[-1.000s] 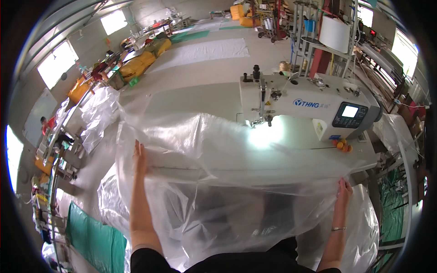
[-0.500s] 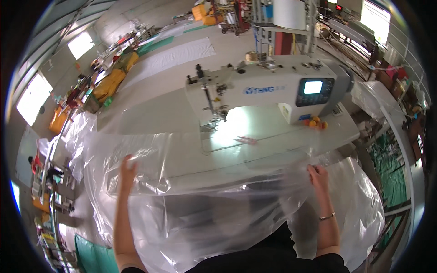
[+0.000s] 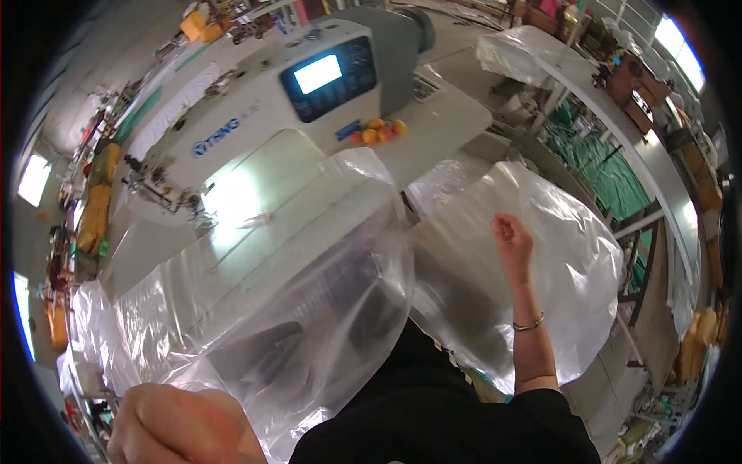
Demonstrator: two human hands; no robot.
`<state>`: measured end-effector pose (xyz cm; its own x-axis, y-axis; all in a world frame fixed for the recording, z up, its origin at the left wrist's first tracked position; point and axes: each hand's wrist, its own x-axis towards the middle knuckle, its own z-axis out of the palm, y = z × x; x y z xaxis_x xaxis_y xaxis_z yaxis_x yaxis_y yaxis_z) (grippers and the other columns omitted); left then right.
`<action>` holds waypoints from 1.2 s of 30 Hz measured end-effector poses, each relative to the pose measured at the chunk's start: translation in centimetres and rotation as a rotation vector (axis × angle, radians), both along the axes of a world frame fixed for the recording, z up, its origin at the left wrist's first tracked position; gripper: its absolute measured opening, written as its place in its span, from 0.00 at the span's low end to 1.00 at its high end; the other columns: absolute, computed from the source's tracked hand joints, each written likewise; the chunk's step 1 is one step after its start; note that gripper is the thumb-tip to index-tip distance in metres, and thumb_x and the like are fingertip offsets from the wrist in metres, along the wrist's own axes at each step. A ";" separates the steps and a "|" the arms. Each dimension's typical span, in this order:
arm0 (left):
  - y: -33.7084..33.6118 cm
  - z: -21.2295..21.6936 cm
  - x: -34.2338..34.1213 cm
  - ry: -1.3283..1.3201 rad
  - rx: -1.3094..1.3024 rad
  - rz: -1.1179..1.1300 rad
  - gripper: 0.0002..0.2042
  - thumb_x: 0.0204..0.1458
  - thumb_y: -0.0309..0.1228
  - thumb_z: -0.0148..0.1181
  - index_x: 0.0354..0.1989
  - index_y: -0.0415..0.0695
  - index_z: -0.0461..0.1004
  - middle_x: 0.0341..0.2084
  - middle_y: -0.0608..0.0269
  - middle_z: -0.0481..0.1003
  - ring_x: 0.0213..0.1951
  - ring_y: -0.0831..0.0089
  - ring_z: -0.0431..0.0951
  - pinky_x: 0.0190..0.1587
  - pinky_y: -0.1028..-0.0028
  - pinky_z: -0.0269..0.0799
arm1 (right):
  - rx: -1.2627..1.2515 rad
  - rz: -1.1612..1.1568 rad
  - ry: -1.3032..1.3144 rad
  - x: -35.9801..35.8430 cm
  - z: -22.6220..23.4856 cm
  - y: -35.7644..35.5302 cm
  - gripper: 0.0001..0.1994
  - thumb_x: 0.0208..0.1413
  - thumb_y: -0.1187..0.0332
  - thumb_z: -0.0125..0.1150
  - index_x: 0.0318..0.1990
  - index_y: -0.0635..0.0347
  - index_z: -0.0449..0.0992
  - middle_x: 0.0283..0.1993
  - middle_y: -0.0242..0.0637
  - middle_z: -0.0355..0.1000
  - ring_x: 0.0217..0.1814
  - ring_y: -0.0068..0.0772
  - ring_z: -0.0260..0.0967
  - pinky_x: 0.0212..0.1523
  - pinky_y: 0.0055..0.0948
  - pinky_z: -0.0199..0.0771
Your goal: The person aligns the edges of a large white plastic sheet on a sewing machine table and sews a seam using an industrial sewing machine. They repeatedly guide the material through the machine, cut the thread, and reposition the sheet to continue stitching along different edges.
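Clear plastic film point(image 3: 301, 363) hangs over the front of the white sewing machine table, its upper part lying across the tabletop. Large and close at the lower left is my left hand point(image 3: 174, 425), bent over in front of this film; its fingers are hidden. My right hand point(image 3: 512, 238), with a bracelet on the wrist, is over a second heap of clear film point(image 3: 572, 271) to the right. Its fingers are curled closed, and whatever they may hold cannot be made out. The sewing machine point(image 3: 263, 100) stands beyond the draped film, its lamp and screen lit.
Small orange and yellow round things point(image 3: 379, 131) sit by the machine's base. A grey metal rail point(image 3: 618, 139) curves along the right, with green sheeting point(image 3: 603, 158) beneath it. More film point(image 3: 518, 54) lies at the rail's far end. Yellow bundles point(image 3: 93, 213) line the far left.
The view has swung right and moved closer to the machine. My left hand has come back toward me. My right hand has left the draped film's edge and moved over the right-hand heap.
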<state>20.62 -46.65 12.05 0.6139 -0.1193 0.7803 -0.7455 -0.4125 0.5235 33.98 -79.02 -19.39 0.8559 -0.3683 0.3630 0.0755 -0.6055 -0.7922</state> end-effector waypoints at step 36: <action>-0.9 -21.2 9.0 1.030 -0.107 -0.185 0.07 0.57 0.26 0.53 0.40 0.38 0.76 0.26 0.61 0.77 0.27 0.79 0.73 0.30 0.81 0.67 | 0.394 0.874 -0.052 -6.3 10.4 2.9 0.24 0.42 0.71 0.72 0.48 0.57 0.69 0.39 0.36 0.73 0.39 0.36 0.73 0.42 0.32 0.73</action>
